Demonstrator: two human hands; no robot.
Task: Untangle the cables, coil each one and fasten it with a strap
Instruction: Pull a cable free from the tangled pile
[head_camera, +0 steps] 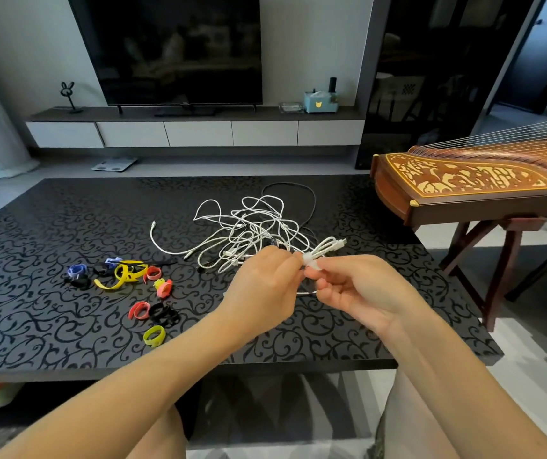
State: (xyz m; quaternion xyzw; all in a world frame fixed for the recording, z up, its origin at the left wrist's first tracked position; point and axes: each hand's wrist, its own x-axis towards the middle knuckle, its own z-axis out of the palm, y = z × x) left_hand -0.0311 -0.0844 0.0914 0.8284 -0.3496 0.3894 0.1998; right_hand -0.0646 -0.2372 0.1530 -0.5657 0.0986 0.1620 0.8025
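Observation:
A tangle of white cables (pixel 252 231) with a black cable (pixel 312 207) lies at the middle of the dark patterned table (pixel 50 226). Both hands hold a small coiled white cable (pixel 326 246) above the table, near the tangle's right front. A white strap (pixel 310 261) wraps around that coil. My left hand (pixel 262 289) pinches the coil and strap from the left. My right hand (pixel 361 289) grips them from the right. Loose straps (pixel 123 276) in yellow, red, blue and black lie on the table's left.
A wooden zither (pixel 464 183) on a stand sits close to the table's right edge. Beyond the table are a TV (pixel 172 48) on a low console (pixel 196 132), a scale on the floor (pixel 113 164), and my knees under the near edge.

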